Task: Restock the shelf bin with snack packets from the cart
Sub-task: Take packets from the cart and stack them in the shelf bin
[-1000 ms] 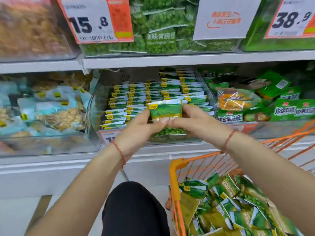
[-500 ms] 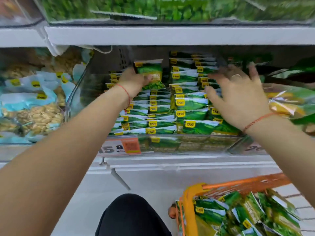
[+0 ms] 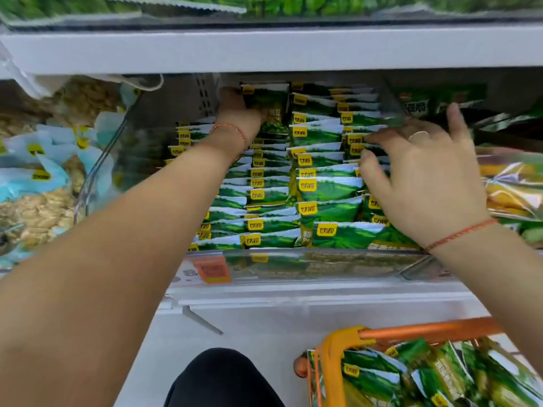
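A clear shelf bin holds rows of green snack packets with yellow logos. My left hand reaches deep into the bin's back left and grips one upright green packet at its left edge. My right hand hovers over the right rows with fingers spread, fingertips touching the packet tops. An orange cart at the lower right holds several more green packets.
A bin of blue packets with pale nuts stands to the left. Yellow and green bags fill the bin to the right. A white shelf board runs close above the bin. A price tag hangs on the bin's front.
My left hand has carried the packet farther back into the bin's rear left. My right hand has lowered onto the right rows. The view has moved closer to the shelf.
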`<action>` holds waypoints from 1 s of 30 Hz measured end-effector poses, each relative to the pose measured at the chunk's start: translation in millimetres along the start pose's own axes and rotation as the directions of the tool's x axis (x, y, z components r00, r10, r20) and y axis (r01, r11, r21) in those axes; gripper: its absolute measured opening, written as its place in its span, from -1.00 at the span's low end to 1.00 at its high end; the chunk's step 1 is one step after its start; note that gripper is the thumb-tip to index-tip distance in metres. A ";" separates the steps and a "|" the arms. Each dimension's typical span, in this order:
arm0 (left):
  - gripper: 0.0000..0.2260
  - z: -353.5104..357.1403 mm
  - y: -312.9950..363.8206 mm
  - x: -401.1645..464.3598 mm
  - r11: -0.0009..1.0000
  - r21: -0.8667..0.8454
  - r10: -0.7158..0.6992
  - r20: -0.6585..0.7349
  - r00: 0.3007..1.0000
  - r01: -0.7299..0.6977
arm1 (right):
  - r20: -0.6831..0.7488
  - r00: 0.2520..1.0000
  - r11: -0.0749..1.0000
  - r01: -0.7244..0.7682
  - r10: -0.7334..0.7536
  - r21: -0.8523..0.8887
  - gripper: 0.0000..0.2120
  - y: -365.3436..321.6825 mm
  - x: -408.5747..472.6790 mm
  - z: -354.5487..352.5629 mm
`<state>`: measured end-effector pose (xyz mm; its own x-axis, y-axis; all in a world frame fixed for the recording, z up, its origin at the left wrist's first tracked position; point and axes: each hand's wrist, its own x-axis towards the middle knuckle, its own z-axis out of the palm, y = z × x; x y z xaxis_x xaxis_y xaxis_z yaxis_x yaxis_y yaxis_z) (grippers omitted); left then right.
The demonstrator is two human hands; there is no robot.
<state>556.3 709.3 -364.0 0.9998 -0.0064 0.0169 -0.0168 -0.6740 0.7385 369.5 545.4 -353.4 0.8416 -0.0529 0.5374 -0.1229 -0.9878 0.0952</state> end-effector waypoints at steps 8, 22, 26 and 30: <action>-0.75 3.3 5.2 -17.6 0.963 0.240 0.128 -0.004 0.992 -0.123 | -0.014 1.000 1.000 -0.002 0.003 0.024 -0.58 0.3 -0.2 2.0; -0.64 -49.7 9.7 -153.9 0.905 -0.235 0.365 0.000 0.931 -0.355 | -0.144 0.968 0.799 0.250 -0.204 0.547 -0.74 23.3 -66.8 -68.1; -0.73 -51.0 29.0 -235.2 0.736 -0.372 0.621 0.038 0.783 -0.566 | -0.106 0.966 0.803 0.255 -0.235 0.539 -0.76 46.0 -115.8 -88.8; -0.77 -28.1 39.6 -292.7 0.714 -0.096 0.613 0.564 0.553 -0.694 | 0.084 0.983 0.861 0.099 -0.162 0.498 -0.72 65.3 -156.3 -95.3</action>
<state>262.7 705.2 -320.8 0.5462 -0.8336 0.0818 -0.7064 -0.4059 0.5799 179.8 503.1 -351.3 0.8915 0.0953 0.4428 0.2395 -0.9290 -0.2821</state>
